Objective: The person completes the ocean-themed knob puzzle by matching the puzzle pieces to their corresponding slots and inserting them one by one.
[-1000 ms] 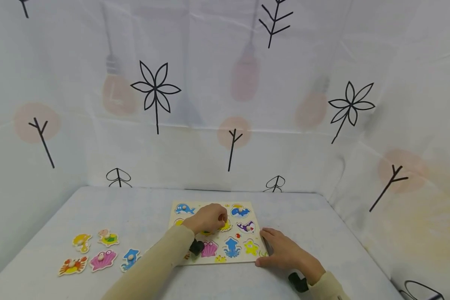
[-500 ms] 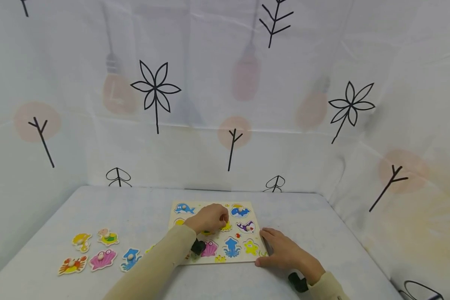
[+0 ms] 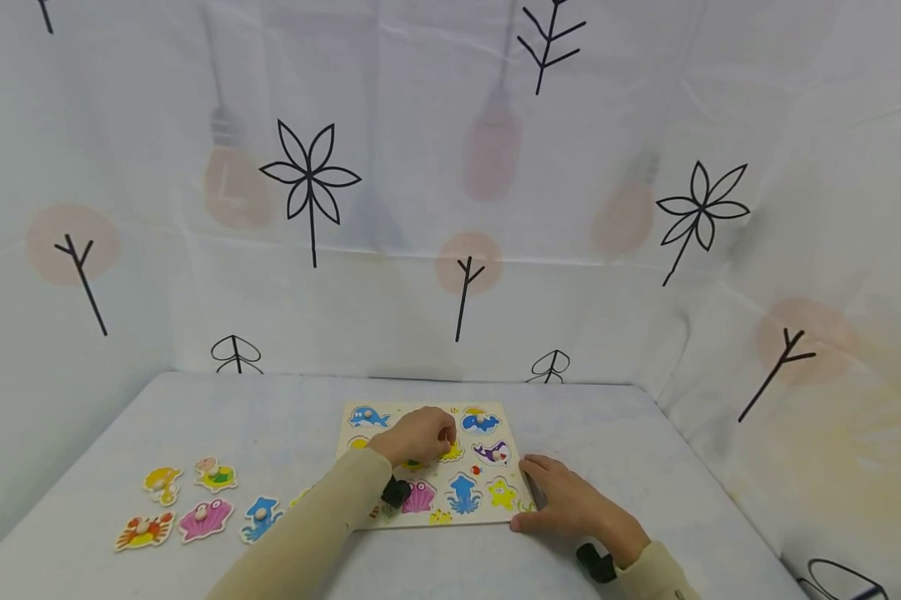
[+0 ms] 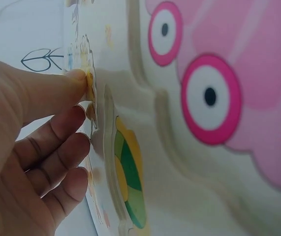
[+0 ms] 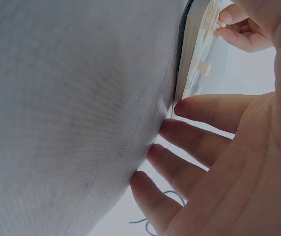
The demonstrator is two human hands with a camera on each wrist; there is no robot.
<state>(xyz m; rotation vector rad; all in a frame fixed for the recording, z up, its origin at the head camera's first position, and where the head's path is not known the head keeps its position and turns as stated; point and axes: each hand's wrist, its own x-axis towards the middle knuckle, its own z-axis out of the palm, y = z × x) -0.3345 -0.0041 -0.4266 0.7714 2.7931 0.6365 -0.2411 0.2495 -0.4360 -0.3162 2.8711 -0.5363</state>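
Observation:
A cream wooden puzzle board (image 3: 483, 513) with sea-animal pictures lies mid-table. My left hand (image 3: 412, 437) reaches over it and pinches a yellow puzzle piece (image 3: 453, 455) by its knob, at a hollow in the upper middle. In the left wrist view the thumb and index finger meet at that yellow piece (image 4: 90, 86), seen edge-on, while the other fingers are loosely bent. Part of the board is hidden under the hand and sleeve. At the board's right edge rests my right hand (image 3: 566, 502), fingers extended, their tips touching the edge and tabletop in the right wrist view.
Loose knobbed pieces lie left of the board: a crab (image 3: 145, 531), a pink shell (image 3: 206, 520), a blue squid (image 3: 261, 518), a yellow piece (image 3: 162, 484) and a turtle-like one (image 3: 216, 474). Knobbed whale pieces (image 3: 481, 422) sit in the board. Patterned cloth (image 3: 390, 317) surrounds the table.
Barely anything differs. The left hand stays at the same yellow piece and the right hand stays at the board's edge; the head view has shifted very slightly.

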